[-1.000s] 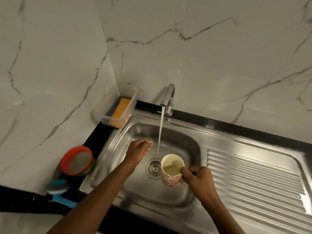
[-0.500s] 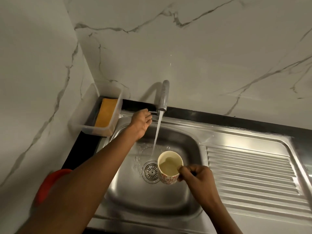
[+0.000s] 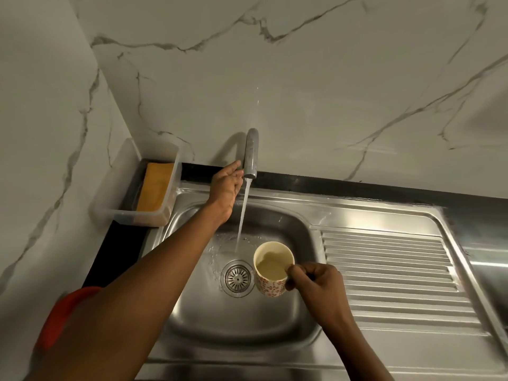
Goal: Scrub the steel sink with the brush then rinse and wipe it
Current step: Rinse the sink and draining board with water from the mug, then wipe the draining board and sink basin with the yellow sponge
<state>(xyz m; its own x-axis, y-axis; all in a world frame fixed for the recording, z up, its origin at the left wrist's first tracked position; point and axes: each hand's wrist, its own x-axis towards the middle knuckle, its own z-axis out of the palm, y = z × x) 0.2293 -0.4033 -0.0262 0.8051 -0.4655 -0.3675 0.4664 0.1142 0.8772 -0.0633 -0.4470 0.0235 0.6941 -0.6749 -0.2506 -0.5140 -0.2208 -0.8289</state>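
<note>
Steel sink [image 3: 233, 323]: single basin let into black surface [image 3: 118, 248], set in corner of marble wall [image 3: 302, 78]. All places given from drain [image 3: 237, 277], a round slotted strainer in the basin floor.

1. Tap [image 3: 251, 154]: steel spout, beyond drain at back rim. Running.
2. Water stream [image 3: 242, 218]: thin, slanted, lands on basin floor just beyond drain; ripples and splash there. Misses the mug.
3. Mug [image 3: 272, 270]: cream inside, red flower print outside, just R of drain. About upright, part-filled w/ cloudy liquid. Whether its base touches the basin floor: can't tell.
4. R hand [image 3: 316, 281]: R of drain, fingers curled, pinching mug at its handle side. Handle itself hidden by fingers.
5. L hand [image 3: 225, 191]: beyond drain, arm reaching across L side of basin. Fingertips up against L side of spout near outlet. Whether it grips a lever or only touches: can't tell, that part is hidden.
6. Drainboard [image 3: 384, 270]: ribbed steel, R of drain, same pressing as the basin.
7. Clear plastic tub [image 3: 165, 213]: beyond and L of drain, on surface at corner, touching sink rim.
8. Yellow sponge [image 3: 155, 185]: inside tub, lying lengthwise.
9. Red item [image 3: 63, 312]: L of drain, nearer the person, mostly covered by L forearm; kind unclear.
</note>
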